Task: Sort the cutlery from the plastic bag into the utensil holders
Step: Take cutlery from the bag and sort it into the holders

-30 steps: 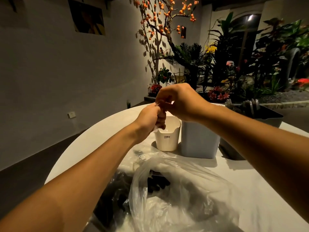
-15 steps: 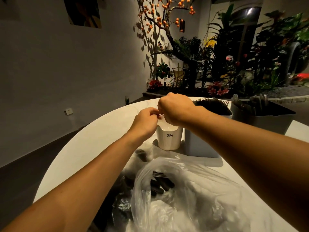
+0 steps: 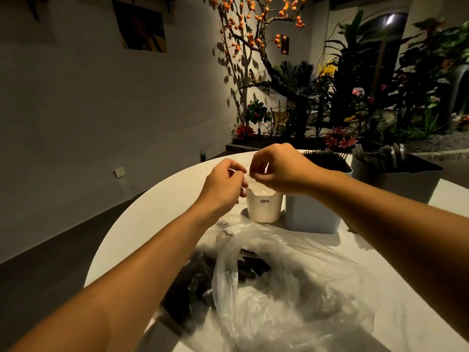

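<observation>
Both of my hands hover close together above a small white holder marked CRBW. My left hand and my right hand each pinch an end of a small clear piece, too thin to identify. A clear plastic bag lies open on the table near me, with dark cutlery inside it. To the right of the white holder stands a grey holder with dark forks upright in it. A second grey holder farther right holds more cutlery.
Everything sits on a round white table whose edge curves off to the left. A dark floor and a grey wall lie beyond it. Potted plants and a tree with orange fruit stand behind the table.
My hands were pressed together above the white holder; now they have drawn a little apart, with the clear piece stretched between their fingertips.
</observation>
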A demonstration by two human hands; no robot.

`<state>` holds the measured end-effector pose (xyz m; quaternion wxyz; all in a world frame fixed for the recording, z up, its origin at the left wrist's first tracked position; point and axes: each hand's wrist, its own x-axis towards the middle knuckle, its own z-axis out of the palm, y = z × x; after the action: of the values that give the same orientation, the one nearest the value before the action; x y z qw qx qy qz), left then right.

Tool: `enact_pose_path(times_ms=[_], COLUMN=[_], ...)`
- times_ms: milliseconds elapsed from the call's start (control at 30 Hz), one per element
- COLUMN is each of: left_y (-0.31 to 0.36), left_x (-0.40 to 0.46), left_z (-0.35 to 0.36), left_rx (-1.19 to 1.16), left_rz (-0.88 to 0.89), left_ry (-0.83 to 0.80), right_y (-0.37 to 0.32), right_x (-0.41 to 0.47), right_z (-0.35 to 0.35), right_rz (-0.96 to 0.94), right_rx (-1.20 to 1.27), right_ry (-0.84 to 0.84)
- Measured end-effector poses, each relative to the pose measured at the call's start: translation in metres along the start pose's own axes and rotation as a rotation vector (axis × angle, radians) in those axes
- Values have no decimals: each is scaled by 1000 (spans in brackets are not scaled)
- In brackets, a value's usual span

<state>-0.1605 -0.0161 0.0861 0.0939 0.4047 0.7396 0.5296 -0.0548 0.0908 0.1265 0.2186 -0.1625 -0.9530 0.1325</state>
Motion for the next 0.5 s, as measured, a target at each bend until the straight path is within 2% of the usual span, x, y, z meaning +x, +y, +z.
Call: enact_pose_path(times_ms=[100, 200, 267, 367, 433, 500], left_y=[5, 4, 3, 0, -6, -13], left_x=[-32, -67, -85, -99, -103, -104], left_z=[-1, 2, 4, 10, 16, 19], left_rx=[-20, 74, 149, 221, 298, 421], left_rz=[40, 61, 83, 139, 182, 191], left_ry=[-67, -186, -215, -161, -134, -177], right_y=[-6, -4, -5, -3, -3, -3], right_x=[-30, -57, -71, -85, -92, -98], right_z=[-12, -19, -15, 1, 12, 22], right_rz=[105, 207, 243, 273, 241, 153], right_rx=[427, 450, 387, 356, 267, 80], right_ry=[-264, -590, -730, -774, -724, -637])
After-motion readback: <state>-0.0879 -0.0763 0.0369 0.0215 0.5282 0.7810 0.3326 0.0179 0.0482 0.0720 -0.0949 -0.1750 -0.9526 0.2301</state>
